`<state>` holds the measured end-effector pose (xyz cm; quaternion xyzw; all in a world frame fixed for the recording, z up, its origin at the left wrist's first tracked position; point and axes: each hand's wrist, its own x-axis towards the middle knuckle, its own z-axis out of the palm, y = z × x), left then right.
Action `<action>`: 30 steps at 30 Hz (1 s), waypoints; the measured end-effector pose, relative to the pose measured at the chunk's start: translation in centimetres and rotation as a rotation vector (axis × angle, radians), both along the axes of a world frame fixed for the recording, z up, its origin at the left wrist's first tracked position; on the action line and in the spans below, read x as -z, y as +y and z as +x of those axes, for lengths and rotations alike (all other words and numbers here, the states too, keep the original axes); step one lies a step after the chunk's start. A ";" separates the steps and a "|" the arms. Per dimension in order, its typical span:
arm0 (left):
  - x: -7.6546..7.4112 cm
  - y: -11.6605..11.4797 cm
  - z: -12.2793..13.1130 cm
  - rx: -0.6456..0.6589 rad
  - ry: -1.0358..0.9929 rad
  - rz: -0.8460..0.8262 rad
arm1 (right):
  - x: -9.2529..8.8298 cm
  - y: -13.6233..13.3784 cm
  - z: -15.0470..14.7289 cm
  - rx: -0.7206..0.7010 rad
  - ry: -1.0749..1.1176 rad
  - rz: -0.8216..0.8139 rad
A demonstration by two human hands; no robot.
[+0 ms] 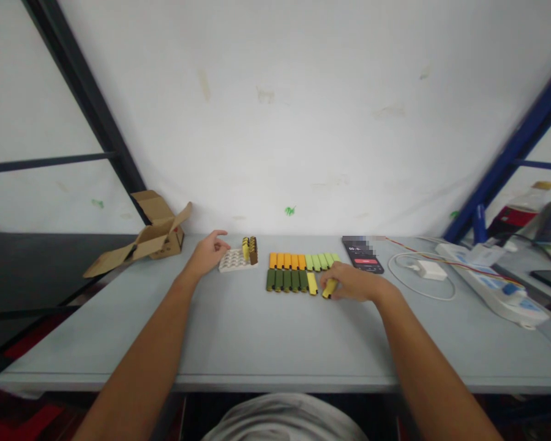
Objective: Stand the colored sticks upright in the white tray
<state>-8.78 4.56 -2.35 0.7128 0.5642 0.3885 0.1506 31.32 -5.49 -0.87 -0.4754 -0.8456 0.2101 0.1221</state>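
My left hand [207, 252] rests at the left side of a white tray [232, 264] with rows of holes, its fingers loosely apart and nothing in them. At the tray's right end stand upright yellow lighters [245, 250] and brown lighters [254, 254]. In my right hand [349, 280] a yellow lighter [329, 288] is pinched just above the table or touching it; I cannot tell which. Left of it lies another yellow lighter [312, 284], beside a row of dark green lighters [287, 280]. Behind them lie orange lighters [287, 261] and light green lighters [319, 262].
An opened cardboard box [165, 242] sits at the back left. A phone [362, 254] lies behind my right hand. Farther right are a white charger [430, 269] with its cable, a power strip [491, 288] and a bottle [518, 208]. The table's front edge [284, 380] runs before me.
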 end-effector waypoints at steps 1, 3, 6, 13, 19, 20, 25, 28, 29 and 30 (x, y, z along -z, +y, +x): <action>0.2 0.1 -0.1 -0.009 -0.005 0.007 | 0.1 0.0 0.2 -0.010 -0.002 0.009; 0.6 0.3 -0.5 -0.029 -0.016 0.024 | 0.2 -0.1 0.4 -0.029 0.017 0.031; 1.3 0.6 -0.9 -0.052 -0.044 0.044 | -0.2 -0.3 0.5 0.005 0.071 0.036; 2.2 1.1 -1.2 -0.075 -0.106 0.034 | -2.5 1.9 -0.6 0.062 0.527 0.124; 2.3 1.7 -1.7 -0.094 -0.143 0.038 | -4.9 7.2 -1.4 0.130 0.696 0.365; 2.3 1.8 -1.8 -0.094 -0.146 0.032 | -5.2 8.0 -1.6 0.125 0.732 0.380; 2.4 1.9 -1.8 -0.096 -0.176 0.026 | -5.9 10.3 -3.3 0.121 0.890 0.472; 2.4 1.9 -1.8 -0.088 -0.192 0.015 | -5.6 10.8 -4.2 0.196 0.897 0.455; 2.4 1.9 -1.8 -0.081 -0.194 0.007 | -5.4 10.8 -4.4 0.224 0.897 0.420; 2.4 1.9 -1.8 -0.072 -0.193 -0.003 | -5.3 10.9 -4.5 0.248 0.897 0.382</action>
